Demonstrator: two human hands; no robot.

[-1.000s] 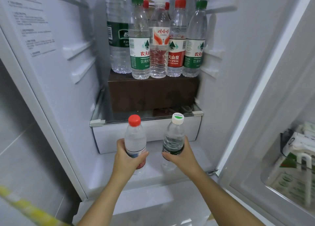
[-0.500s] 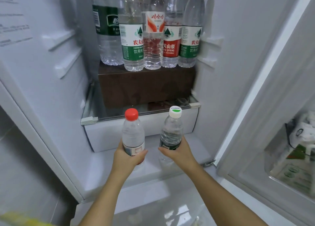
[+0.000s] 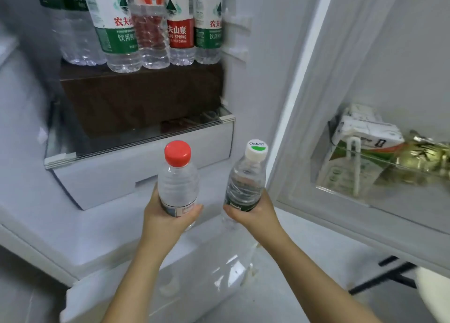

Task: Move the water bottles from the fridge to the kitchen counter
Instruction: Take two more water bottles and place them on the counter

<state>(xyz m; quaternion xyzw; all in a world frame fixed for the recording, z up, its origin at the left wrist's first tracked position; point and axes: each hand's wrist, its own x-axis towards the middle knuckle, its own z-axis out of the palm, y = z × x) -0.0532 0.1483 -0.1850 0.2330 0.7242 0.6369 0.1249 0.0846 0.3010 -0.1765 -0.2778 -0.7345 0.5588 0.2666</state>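
Fridge: one white open fridge (image 3: 255, 54).
Box: one dark brown rectangular box (image 3: 141, 96), 11 o'clock.
Shelf bottles: five clear plastic water bottles (image 3: 117, 30) standing on it; one label reads "FU SPRING".
Held bottles: two, centre, before the fridge opening.
Left hand (image 3: 165, 220): fingers wrapped round the red-capped clear bottle (image 3: 177, 184).
Right hand (image 3: 255, 215): fingers wrapped round the white-capped clear bottle (image 3: 246, 184), cap reading "Cestbon".

"Cestbon" stands on the white cap (image 3: 256, 149) of the near right bottle (image 3: 244, 186). Far back, a red label (image 3: 179, 34) reads "FU SPRING", and a green label (image 3: 117, 28) reads "农夫".
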